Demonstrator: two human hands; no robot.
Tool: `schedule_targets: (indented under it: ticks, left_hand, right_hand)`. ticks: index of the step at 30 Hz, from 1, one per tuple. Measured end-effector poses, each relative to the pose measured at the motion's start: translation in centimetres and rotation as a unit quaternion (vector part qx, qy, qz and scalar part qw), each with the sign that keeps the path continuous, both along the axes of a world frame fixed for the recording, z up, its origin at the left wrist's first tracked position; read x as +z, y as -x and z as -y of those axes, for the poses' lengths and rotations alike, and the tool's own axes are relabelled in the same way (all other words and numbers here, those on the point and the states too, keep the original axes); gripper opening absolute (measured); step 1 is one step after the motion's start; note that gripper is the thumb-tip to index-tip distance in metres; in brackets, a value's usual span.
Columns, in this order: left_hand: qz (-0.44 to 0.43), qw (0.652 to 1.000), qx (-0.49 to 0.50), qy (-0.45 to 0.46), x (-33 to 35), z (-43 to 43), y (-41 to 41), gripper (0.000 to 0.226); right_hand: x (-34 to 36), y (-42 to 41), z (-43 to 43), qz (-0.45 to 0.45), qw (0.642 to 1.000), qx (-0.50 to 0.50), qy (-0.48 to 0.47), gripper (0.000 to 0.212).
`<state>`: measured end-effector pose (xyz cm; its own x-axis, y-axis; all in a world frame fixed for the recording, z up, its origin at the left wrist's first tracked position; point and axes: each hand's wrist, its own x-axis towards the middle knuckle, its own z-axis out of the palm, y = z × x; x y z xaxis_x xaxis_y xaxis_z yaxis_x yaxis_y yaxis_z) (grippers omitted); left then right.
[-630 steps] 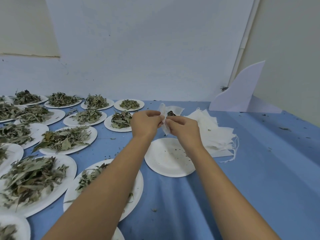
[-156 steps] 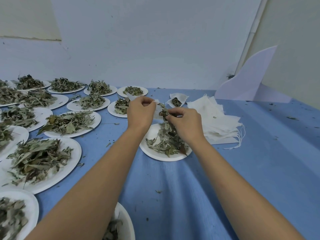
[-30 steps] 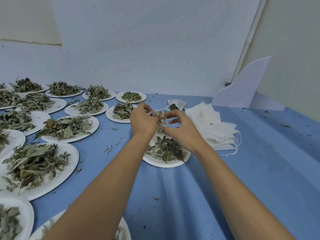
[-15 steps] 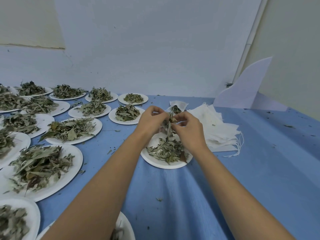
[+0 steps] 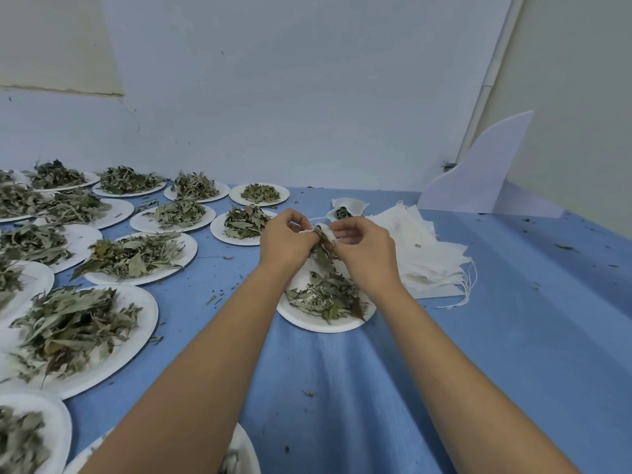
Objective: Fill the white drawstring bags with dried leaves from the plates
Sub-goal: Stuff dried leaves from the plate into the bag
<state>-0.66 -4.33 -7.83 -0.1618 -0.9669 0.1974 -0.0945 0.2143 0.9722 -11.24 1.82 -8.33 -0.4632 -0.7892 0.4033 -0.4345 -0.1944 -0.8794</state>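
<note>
A table covered in blue cloth (image 5: 496,354) fills the view, backed by a pale wall. Its left side carries rows of white paper plates (image 5: 150,309) heaped with dried leaves (image 5: 68,323). At the far right corner a curved white board (image 5: 478,179) stands upright against the wall. Just right of centre lies a loose stack of empty white drawstring bags (image 5: 420,254), their strings (image 5: 466,285) trailing off its near right edge. Beside that stack, touching its left edge, sits one more paper plate (image 5: 318,325) with a smaller pile of leaves (image 5: 325,295). Both bare forearms reach in from below and meet above the far side of this plate. The left hand (image 5: 285,242) has its fingers curled and pinches one side of the mouth of a small white bag (image 5: 326,233). The right hand (image 5: 366,249) pinches the other side between thumb and forefinger. That bag hangs between the two hands over the plate, with leaves poking out of its mouth. Behind the hands, a small bag with dark leaves in its open top (image 5: 345,208) rests on the cloth. Leaf crumbs (image 5: 215,297) dot the cloth.
</note>
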Motion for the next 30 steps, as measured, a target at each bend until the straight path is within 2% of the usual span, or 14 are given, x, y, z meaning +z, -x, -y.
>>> schedule_targets:
  ticks: [3,7,12,16,20,24,30]
  left_hand:
    - [0.014,0.999,0.036,0.008,-0.1,0.2,0.2,0.024]
    - [-0.001,0.999,0.036,0.002,0.0,0.0,0.3,0.022]
    - [-0.085,0.987,-0.056,-0.121,0.7,-0.4,0.1,0.004]
    - [-0.134,0.972,-0.078,-0.177,1.2,-0.6,-0.2,0.015]
    - [-0.078,0.983,-0.081,-0.148,0.7,-0.3,-0.3,0.025]
    - [-0.055,0.991,-0.088,-0.087,0.1,-0.4,-0.7,0.023]
    - [-0.054,0.994,-0.090,-0.034,0.0,-0.5,-1.3,0.028]
  right_hand:
    - [0.2,-0.2,-0.2,0.041,0.999,0.031,-0.007,0.027]
    - [-0.1,-0.3,-0.2,0.002,1.000,-0.006,-0.011,0.026]
    - [-0.2,-0.1,-0.1,-0.046,0.997,-0.063,-0.017,0.022]
    - [-0.5,-0.2,-0.1,-0.047,0.997,-0.063,-0.025,0.021]
    - [-0.5,-0.1,0.0,-0.050,0.996,-0.064,-0.028,0.022]
    - [-0.4,-0.3,-0.1,0.006,0.999,-0.049,-0.023,0.022]
    - [-0.2,-0.2,0.1,0.162,0.986,-0.002,-0.033,0.021]
